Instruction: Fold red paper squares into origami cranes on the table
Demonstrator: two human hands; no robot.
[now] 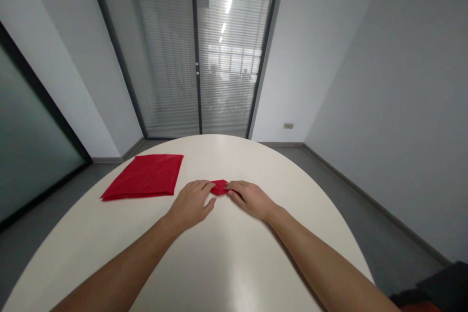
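A small folded red sheet (220,187) lies on the white table between my hands; whether it is paper or cloth I cannot tell. My left hand (193,201) rests on its left edge with the fingertips, its thumb held apart and touching none of the red. At the right edge, my right hand (252,199) has its fingers and thumb close together on the folded sheet. My fingertips cover both ends of it. To the left, beyond my left hand, a flat stack of larger red sheets (146,175) lies with slightly uneven edges.
The round white table (219,156) curves away on both sides. Behind it stands a glass partition with blinds (168,58). Grey walls (402,107) rise at the right, with an outlet plate (288,126) low down. A dark object (444,285) shows at lower right.
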